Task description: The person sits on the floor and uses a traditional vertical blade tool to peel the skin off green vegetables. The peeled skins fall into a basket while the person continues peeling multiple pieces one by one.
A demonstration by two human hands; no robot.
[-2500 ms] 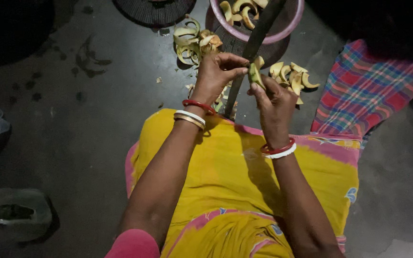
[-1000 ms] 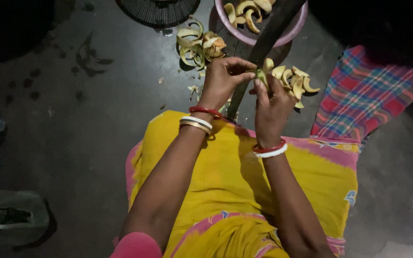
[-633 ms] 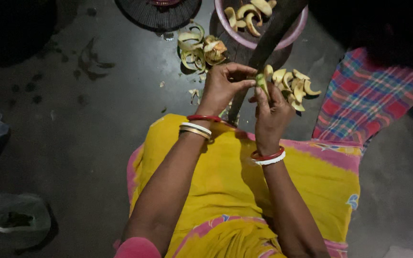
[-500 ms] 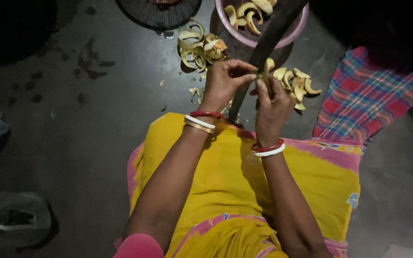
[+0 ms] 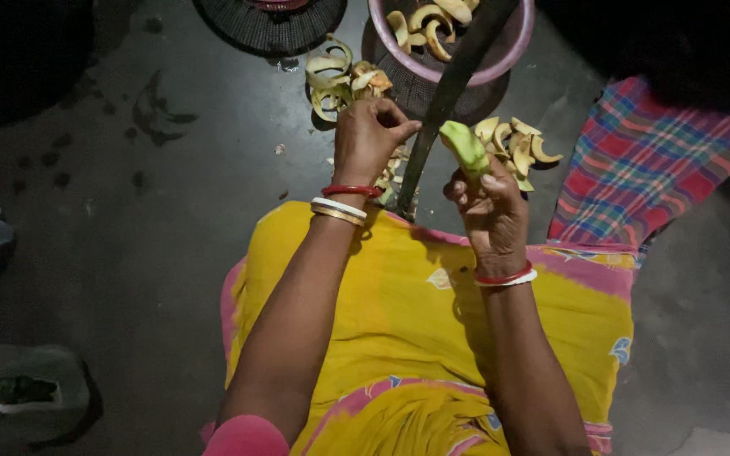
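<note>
The right hand (image 5: pixel 493 211) has its grip pinched on the lower end of a green slice (image 5: pixel 465 148): thumb and fingertips (image 5: pixel 460 187) press together around it, so the piece stands up out of the grip with its long axis rising and leaning a little toward the blade side. The free, pale-cut tip points away from the person. Just to the left of that grip, close but apart from the slice, runs the long dark blade (image 5: pixel 441 101) of a floor-standing cutter, its length slanting from near the knees up and away to the right.

On the far side of the blade, the left hand (image 5: pixel 369 139) is curled loosely, fingers bent in toward the palm and the thumb reaching toward the blade; whether it holds a small scrap I cannot tell, and nothing shows between its fingers. The right hand is clearly the nearer one to the slice, since it alone carries it.

Beyond the right grip, on the floor (image 5: pixel 171 211), lies a heap of pale curved slices (image 5: pixel 521 143). Past the left hand sits a pile of curled peelings (image 5: pixel 340 76). Farther out still, a pink bowl (image 5: pixel 513 46) holds more slices, the blade's upper end crossing over it. A checked cloth (image 5: pixel 661 160) lies off to the right, and a yellow garment (image 5: pixel 399 312) covers the lap below both wrists.
</note>
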